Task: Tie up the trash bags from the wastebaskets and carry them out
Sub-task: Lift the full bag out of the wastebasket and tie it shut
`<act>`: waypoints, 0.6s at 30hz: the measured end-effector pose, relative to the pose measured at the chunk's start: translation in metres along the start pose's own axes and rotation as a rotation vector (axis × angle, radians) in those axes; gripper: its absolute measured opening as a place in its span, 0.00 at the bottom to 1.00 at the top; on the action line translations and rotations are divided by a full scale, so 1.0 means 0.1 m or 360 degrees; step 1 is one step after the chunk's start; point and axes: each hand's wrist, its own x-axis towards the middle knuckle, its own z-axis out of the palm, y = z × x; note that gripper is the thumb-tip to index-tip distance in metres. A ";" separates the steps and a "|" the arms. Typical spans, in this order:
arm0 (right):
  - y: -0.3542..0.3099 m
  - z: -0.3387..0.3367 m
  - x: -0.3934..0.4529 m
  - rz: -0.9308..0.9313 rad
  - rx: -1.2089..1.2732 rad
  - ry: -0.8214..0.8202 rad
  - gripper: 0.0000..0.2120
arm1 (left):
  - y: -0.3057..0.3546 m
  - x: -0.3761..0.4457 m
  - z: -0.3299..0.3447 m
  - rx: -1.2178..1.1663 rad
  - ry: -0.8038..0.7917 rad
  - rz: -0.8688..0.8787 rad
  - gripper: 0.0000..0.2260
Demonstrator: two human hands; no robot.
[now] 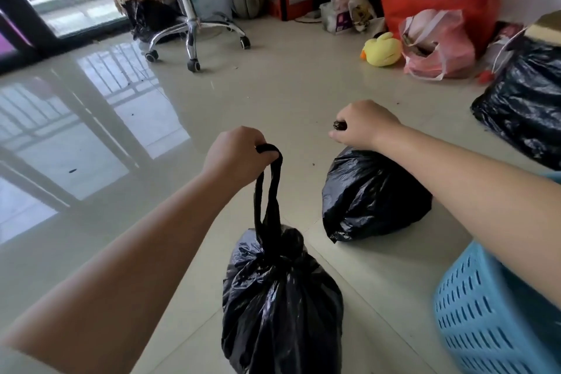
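The left hand (235, 155) has its fingers curled through the looped handles of a tied black trash bag (280, 307) hanging at 6 o'clock. The right hand (361, 126) pinches the gathered top of a second black trash bag (370, 194) at 3 o'clock, beside a blue perforated wastebasket (491, 316) at 4 o'clock

Probably home: tiled floor (273, 85), swivel chair (194, 24), plush duck (383, 50).
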 end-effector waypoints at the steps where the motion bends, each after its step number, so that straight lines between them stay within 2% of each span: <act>1: -0.05 -0.08 -0.03 -0.0053 -0.0034 0.0055 0.14 | 0.02 0.00 0.00 0.0008 0.0019 0.0013 0.06; 4: -0.15 -0.38 -0.13 -0.0085 -0.0153 0.0113 0.13 | 0.12 -0.05 -0.10 0.0069 0.0046 0.0011 0.06; 9: -0.34 -0.97 -0.27 -0.0118 -0.0365 -0.0227 0.11 | 0.31 -0.26 -0.62 0.0205 -0.0027 -0.0054 0.09; 11: -0.44 -1.24 -0.32 -0.0162 -0.0302 -0.0282 0.10 | 0.42 -0.35 -0.91 0.0312 -0.0097 -0.0068 0.10; 15: -0.69 -1.96 -0.42 -0.0246 -0.0078 -0.0150 0.04 | 0.78 -0.46 -1.70 0.0344 -0.0112 -0.0159 0.11; 18: -0.87 -2.68 -0.50 -0.0290 0.0045 -0.0105 0.07 | 1.17 -0.54 -2.36 0.0406 -0.0104 -0.0117 0.11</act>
